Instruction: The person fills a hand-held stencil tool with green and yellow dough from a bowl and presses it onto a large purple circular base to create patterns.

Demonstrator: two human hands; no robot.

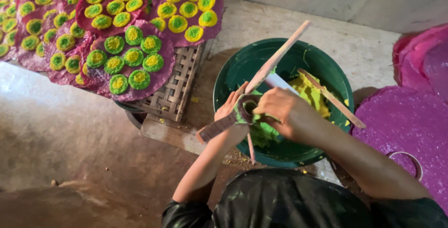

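My left hand [229,107] holds a small round ring mould [246,108] smeared with green paste, over the near rim of a dark green bowl [233,69]. My right hand [282,111] is closed over the mould, pressing green paste into it. The bowl holds yellow paste [309,93] and green paste [263,134]. A long wooden stick [275,60] lies across the bowl under my hands, and a second stick [333,100] rests in the yellow paste.
Purple round sheets topped with green-and-yellow discs [133,55] lie stacked on a woven tray [179,88] at the left. Bare purple sheets [401,125] lie at the right, with a metal ring [413,160] on one. Concrete floor [70,130] surrounds everything.
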